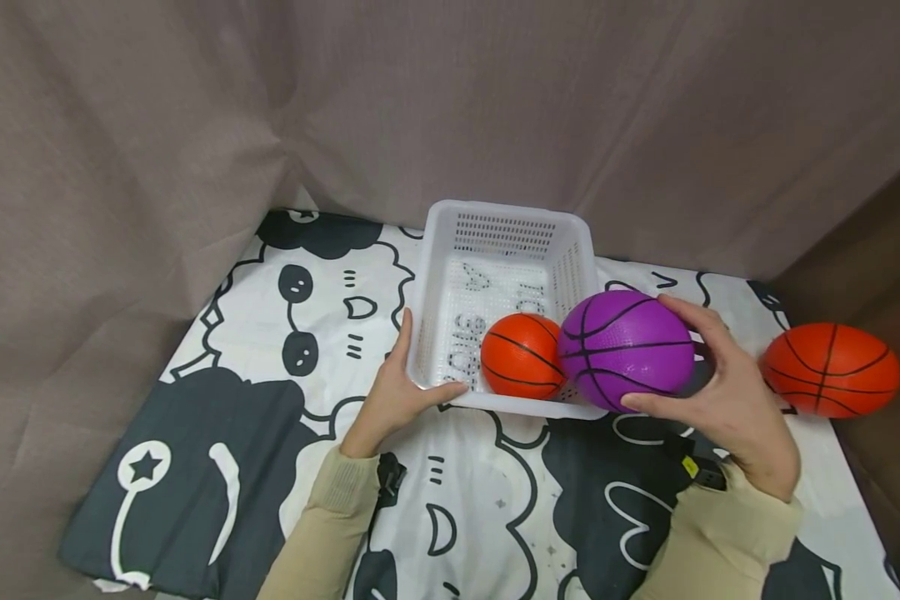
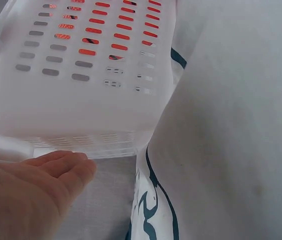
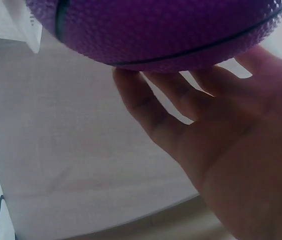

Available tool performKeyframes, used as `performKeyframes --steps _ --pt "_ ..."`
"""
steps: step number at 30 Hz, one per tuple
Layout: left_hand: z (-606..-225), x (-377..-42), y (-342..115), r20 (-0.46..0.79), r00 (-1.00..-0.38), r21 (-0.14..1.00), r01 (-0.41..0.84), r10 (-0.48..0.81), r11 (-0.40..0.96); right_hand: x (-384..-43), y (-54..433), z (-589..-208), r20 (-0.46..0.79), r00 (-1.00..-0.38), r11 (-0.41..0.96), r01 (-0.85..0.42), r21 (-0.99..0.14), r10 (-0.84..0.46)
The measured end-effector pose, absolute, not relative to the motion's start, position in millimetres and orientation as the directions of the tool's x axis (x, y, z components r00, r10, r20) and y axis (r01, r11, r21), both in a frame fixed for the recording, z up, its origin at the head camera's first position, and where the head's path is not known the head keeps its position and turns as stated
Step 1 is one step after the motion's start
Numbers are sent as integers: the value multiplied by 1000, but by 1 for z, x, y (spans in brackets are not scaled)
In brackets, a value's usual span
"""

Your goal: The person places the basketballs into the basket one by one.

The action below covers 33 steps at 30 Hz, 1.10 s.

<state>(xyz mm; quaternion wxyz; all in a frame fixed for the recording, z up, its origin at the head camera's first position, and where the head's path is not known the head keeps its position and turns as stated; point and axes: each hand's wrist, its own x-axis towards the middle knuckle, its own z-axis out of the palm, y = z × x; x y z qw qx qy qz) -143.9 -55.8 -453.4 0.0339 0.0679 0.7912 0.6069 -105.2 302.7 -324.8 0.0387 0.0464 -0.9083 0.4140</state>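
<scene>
A white plastic basket [image 1: 438,250] with slotted walls stands on the patterned cloth, and a small orange toy basketball [image 1: 521,354] lies inside near its front. My left hand [image 1: 396,400] holds the basket's front left corner, thumb along the front rim and fingers along the left side. In the left wrist view those fingers [image 2: 68,170] lie against the basket wall [image 2: 76,112]. My right hand [image 1: 735,400] grips a larger purple toy basketball [image 1: 626,350] between thumb and fingers. That ball overlaps the basket's front right corner. From the right wrist, fingertips [image 3: 126,77] touch the ball's underside [image 3: 156,40].
Another orange toy basketball [image 1: 828,371] rests at the right edge of the cloth. A black-and-white cartoon cloth [image 1: 450,517] covers the surface. Brown-grey fabric [image 1: 420,100] hangs behind and at the sides.
</scene>
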Motion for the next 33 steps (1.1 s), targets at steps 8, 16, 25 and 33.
performKeyframes --steps 8,16,25,33 --pt "-453 -144 -55 33 -989 962 71 146 265 -104 293 -321 112 -989 696 -149 -702 -99" --pt "-453 -145 -56 29 -988 965 67 150 254 -108 281 -320 146 -976 707 -216 -673 -159" --pt "-454 -145 -56 46 -988 965 81 147 248 -123 262 -329 320 -939 707 -310 -635 -125" --pt "-455 -144 -56 38 -989 960 77 145 270 -123 258 -330 370 -923 716 -325 -617 -100"
